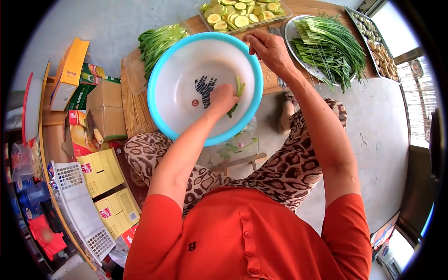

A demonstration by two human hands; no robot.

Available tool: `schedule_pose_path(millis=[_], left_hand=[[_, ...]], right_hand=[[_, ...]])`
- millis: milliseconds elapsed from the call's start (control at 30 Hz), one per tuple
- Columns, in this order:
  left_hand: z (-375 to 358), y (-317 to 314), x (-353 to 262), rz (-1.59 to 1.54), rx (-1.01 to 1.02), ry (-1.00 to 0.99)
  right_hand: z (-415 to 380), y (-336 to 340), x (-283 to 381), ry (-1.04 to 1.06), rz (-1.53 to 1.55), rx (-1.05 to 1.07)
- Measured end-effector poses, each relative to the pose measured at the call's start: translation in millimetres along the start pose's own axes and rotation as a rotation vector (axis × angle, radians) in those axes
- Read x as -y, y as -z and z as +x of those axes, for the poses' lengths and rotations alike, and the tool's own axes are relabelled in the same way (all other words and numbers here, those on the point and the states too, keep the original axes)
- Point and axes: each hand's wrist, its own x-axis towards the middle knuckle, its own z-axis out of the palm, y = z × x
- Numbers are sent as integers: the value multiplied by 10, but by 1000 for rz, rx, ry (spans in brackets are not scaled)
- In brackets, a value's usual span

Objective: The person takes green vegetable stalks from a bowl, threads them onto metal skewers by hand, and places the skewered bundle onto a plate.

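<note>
A large white basin (179, 70) with a blue rim sits in front of me, with a dark zebra print on its bottom. Inside it, my left hand (224, 99) is closed around a few green stems (240, 87), whose leafy ends show below the fingers. My right hand (270, 50) is raised over the basin's upper right rim, thumb and fingers pinched together; anything between them is too small to tell. Beside that hand, a round plate (290, 32) bears long green vegetables (326, 46). Thin skewers (278, 31) lie between basin and plate.
A tray of sliced zucchini (240, 14) is behind the basin. Leafy greens (161, 42) lie at its upper left, skewers (140, 112) at its left. Another tray (396, 80) holds skewered food at far right. Boxes (105, 109) and a knife (95, 133) are left; scraps lie below.
</note>
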Motion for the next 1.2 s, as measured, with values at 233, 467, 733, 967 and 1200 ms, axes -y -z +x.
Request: schedule_pose_path(millis=[233, 467, 733, 967, 1200], left_hand=[[-100, 177, 199, -52, 12, 0], [-342, 855, 292, -189, -141, 16], [-32, 2283, 675, 306, -704, -246], [216, 2288, 1333, 254, -691, -140], [-439, 1870, 1695, 48, -549, 36]], right_hand=[[-24, 90, 12, -25, 5, -4], [-55, 104, 22, 5, 28, -23], [-129, 204, 89, -73, -24, 5], [-186, 201, -27, -154, -100, 18], [-333, 72, -351, -366, -223, 135]])
